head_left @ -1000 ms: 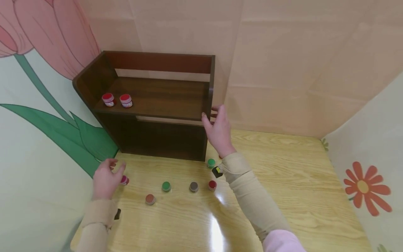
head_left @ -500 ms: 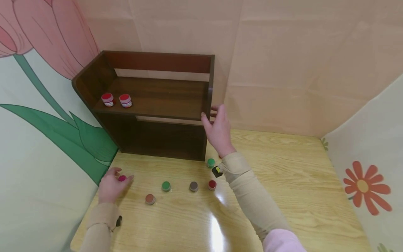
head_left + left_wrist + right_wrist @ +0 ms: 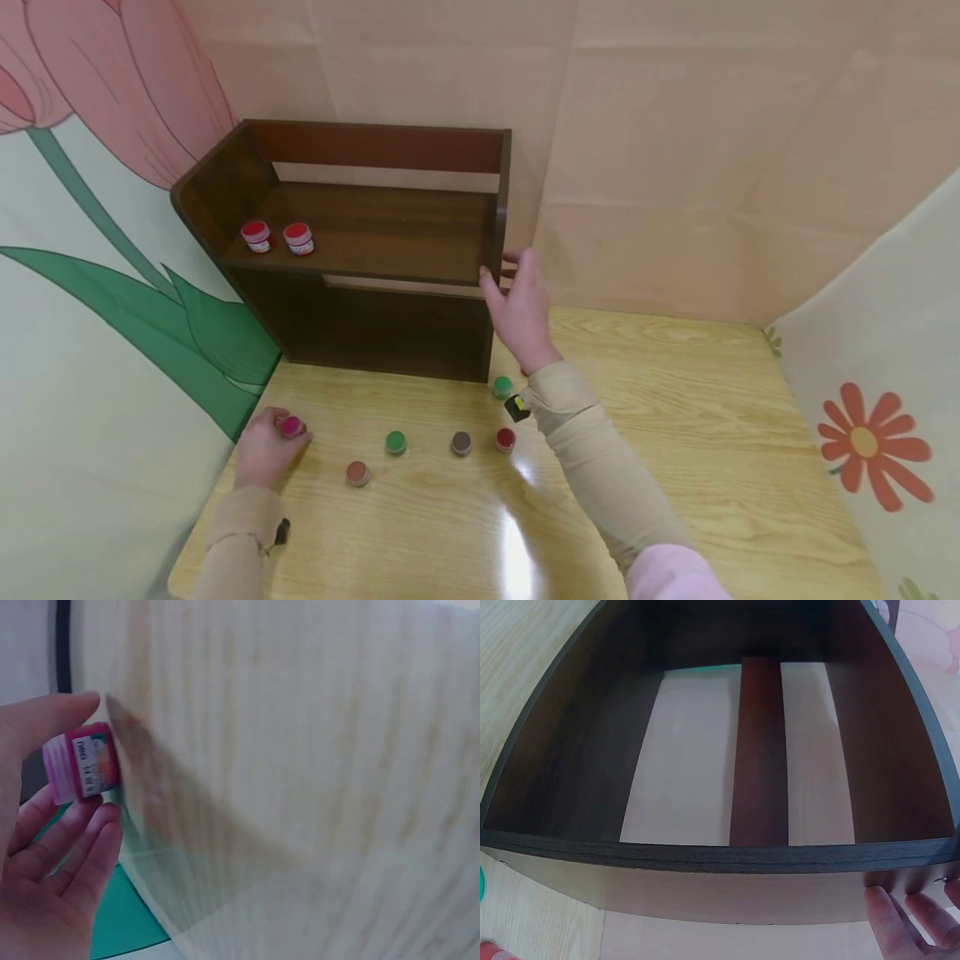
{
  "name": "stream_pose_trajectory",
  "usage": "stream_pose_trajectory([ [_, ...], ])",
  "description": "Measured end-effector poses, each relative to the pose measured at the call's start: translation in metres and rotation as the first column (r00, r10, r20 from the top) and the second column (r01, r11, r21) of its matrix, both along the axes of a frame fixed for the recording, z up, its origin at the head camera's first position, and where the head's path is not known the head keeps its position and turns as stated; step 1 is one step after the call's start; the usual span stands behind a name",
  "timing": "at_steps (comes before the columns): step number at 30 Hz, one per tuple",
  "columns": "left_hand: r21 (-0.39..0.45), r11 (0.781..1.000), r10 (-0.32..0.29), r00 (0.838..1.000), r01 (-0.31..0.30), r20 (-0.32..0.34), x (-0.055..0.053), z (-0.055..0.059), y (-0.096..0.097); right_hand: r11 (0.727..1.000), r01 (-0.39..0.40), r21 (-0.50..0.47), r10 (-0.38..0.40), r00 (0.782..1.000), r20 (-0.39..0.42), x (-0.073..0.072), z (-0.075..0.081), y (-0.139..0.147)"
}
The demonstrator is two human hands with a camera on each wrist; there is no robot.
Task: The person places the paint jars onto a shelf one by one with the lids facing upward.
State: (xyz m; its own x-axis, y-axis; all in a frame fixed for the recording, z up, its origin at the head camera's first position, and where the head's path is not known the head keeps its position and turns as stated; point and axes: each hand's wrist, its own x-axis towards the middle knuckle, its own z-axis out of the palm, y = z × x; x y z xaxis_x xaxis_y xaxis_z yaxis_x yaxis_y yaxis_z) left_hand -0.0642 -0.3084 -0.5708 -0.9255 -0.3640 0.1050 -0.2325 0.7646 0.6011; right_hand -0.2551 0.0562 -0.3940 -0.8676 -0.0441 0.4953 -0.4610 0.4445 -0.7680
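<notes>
My left hand (image 3: 264,448) has its fingers and thumb curled about a small magenta paint jar (image 3: 292,427) at the table's left side. Up close in the left wrist view, the labelled magenta jar (image 3: 91,763) lies between thumb and fingers, tipped sideways in that view. Holding the right side panel of the dark brown wooden shelf (image 3: 375,333) is my right hand (image 3: 521,312), its thumb at the front edge. Fingertips (image 3: 889,919) press the panel's outer face in the right wrist view. Two red-lidded jars, one at the left (image 3: 257,237) and one beside it (image 3: 300,239), stand on the upper board.
On the wooden table (image 3: 675,450) stand a brownish-red jar (image 3: 357,474), a green jar (image 3: 396,442), a grey-brown jar (image 3: 461,443) and a red jar (image 3: 506,440). Another green jar (image 3: 502,387) is by the shelf's right foot. Printed cloth hangs around the table.
My left hand has come down and right onto the magenta jar and closed its fingers around it. The right hand stays on the shelf's side panel.
</notes>
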Motion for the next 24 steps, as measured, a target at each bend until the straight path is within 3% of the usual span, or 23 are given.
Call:
stream_pose_trajectory([
  [5,-0.035,0.999,0.013,0.997,-0.016,-0.071,0.003,-0.009,0.002,1.000,0.003,-0.005,-0.003,1.000,-0.006,0.001,-0.001,0.000],
  [14,0.036,0.998,0.048,0.995,-0.045,-0.084,0.004,-0.014,0.005,1.000,0.000,-0.004,0.000,1.000,0.004,0.001,0.000,0.000],
  [18,0.054,0.997,0.061,0.995,-0.057,-0.078,0.002,-0.012,0.007,1.000,-0.003,-0.004,0.003,1.000,0.007,0.000,0.001,0.000],
  [24,0.168,0.981,0.099,0.995,-0.094,-0.026,-0.011,0.000,0.011,1.000,0.001,-0.006,-0.001,1.000,0.020,0.000,0.001,0.001],
])
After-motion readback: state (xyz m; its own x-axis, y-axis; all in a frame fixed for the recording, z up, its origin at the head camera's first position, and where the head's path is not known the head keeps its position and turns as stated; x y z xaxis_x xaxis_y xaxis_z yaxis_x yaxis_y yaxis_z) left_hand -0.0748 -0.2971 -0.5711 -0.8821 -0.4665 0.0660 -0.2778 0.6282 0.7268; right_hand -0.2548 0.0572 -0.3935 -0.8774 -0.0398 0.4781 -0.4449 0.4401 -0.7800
